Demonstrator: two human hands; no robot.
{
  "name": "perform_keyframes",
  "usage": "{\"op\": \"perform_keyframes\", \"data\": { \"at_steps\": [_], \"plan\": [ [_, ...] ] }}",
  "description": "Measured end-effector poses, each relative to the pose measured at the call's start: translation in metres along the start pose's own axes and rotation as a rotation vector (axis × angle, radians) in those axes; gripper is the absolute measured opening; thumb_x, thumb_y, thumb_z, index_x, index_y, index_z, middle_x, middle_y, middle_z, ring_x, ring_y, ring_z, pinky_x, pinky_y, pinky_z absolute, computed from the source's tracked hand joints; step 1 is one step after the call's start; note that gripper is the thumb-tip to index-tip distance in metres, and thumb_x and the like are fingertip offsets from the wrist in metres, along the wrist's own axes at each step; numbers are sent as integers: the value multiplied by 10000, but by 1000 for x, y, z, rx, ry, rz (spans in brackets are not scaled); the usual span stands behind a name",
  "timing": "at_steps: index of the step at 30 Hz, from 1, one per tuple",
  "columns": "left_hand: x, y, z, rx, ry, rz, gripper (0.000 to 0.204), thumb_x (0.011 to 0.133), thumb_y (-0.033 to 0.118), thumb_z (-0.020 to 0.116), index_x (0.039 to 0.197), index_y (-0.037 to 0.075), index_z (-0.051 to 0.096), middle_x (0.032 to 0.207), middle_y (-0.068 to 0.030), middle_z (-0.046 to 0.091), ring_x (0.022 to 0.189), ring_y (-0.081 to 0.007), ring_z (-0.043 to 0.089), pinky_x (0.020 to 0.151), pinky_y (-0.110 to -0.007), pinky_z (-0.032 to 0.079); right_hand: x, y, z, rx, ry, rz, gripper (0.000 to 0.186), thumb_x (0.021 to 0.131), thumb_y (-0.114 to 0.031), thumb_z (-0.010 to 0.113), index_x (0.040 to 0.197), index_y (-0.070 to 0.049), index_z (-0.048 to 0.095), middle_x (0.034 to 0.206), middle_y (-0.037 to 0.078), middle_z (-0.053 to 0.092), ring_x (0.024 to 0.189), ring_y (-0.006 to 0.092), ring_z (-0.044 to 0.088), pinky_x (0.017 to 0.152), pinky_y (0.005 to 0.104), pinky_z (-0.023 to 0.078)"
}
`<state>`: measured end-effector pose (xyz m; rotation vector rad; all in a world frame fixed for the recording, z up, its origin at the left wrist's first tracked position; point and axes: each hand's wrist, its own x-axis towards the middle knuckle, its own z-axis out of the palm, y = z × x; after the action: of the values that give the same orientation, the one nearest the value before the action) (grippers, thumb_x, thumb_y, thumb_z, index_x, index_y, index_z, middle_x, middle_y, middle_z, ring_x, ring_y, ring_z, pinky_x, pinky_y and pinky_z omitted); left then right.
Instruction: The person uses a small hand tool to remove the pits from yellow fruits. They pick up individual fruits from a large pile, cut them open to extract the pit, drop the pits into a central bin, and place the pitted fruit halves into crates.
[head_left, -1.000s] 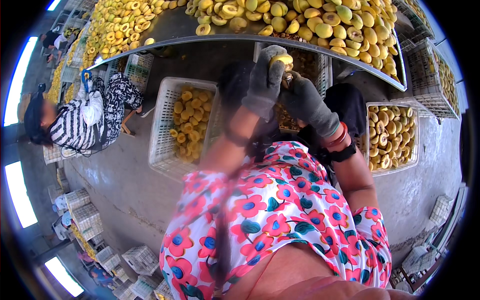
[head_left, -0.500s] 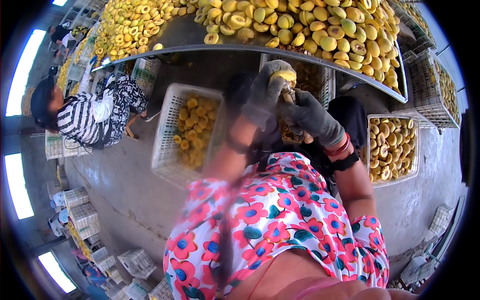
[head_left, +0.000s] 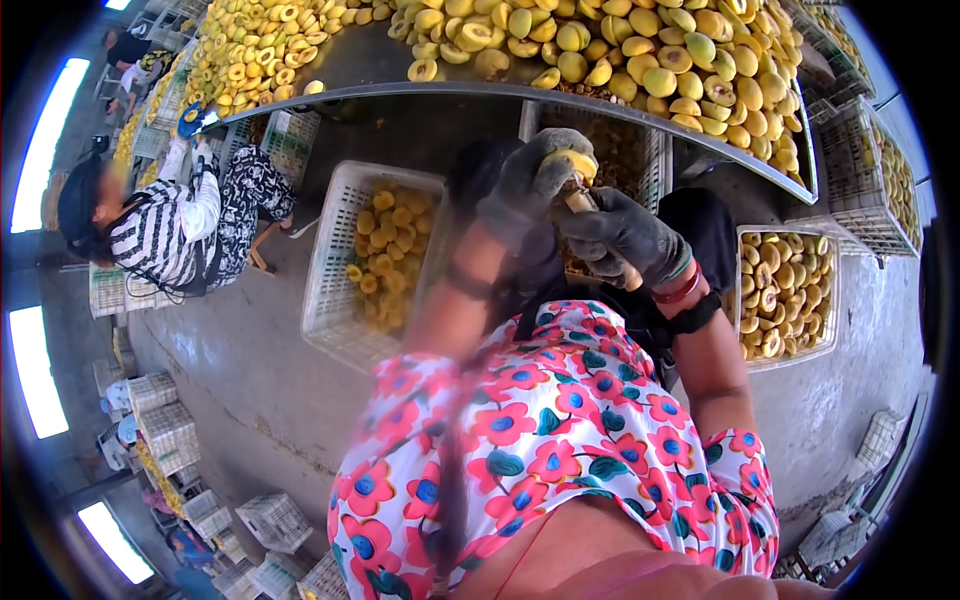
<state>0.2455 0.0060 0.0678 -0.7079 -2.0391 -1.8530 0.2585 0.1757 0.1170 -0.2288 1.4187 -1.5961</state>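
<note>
My left hand (head_left: 524,182), in a dark grey glove, is closed around a yellow peach half (head_left: 576,160) just below the table's near edge. In my right hand (head_left: 640,240), also gloved, is a pitting tool with a pale wooden handle (head_left: 580,200). Its head meets the peach half, though the exact contact is too small to make out. The handle's butt end shows below my right fingers. Beneath both hands, partly hidden by them, stands a crate (head_left: 654,165) with brownish bits in it.
Cut peaches (head_left: 690,60) are heaped on the metal-edged table (head_left: 350,62) ahead. A white crate of peaches (head_left: 325,262) stands left of my legs, another crate (head_left: 836,300) to the right. At the far left a seated co-worker (head_left: 165,235) reaches toward the table. Stacked crates (head_left: 858,190) stand at right.
Both hands have shifted slightly, still holding the peach half and the tool. My right hand has turned, so more of the handle shows. The co-worker's hand has moved up at the table.
</note>
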Motion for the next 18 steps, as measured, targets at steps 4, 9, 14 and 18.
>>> {"op": "perform_keyframes", "data": {
  "at_steps": [4, 9, 14, 18],
  "plan": [
    [3, 0, 0, -51, -49, -123, 356, 878, 326, 533, 1041, 10, 555, 886, -90, 622, 801, -161, 599, 711, -286, 480, 8, 19, -16, -63, -64, -83, 189, 906, -194, 469, 991, -61, 572, 805, -55, 538, 646, 44, 526, 560, 192, 415],
    [6, -8, 1, -2, -73, 60, 350, 881, 325, 529, 1033, 11, 559, 861, -85, 621, 773, -157, 591, 697, -283, 475, 5, 12, -6, 251, -117, -2, 93, 845, -169, 559, 833, -97, 500, 561, -54, 387, 399, 25, 325, 333, 170, 246],
    [9, 1, 6, -134, -76, -91, 364, 903, 360, 488, 1018, 22, 561, 839, -78, 616, 761, -143, 584, 668, -269, 473, 3, 14, 1, 419, -58, -38, 110, 860, -154, 536, 784, -91, 488, 564, -46, 412, 398, 31, 341, 335, 177, 258],
    [10, 11, 19, -305, 145, -289, 389, 910, 408, 466, 976, 37, 563, 811, -71, 611, 728, -136, 585, 649, -259, 479, 19, 44, -10, -187, 87, -163, 190, 876, -70, 480, 1039, -18, 562, 871, 27, 605, 776, 83, 570, 666, 237, 452]
  ]
}}
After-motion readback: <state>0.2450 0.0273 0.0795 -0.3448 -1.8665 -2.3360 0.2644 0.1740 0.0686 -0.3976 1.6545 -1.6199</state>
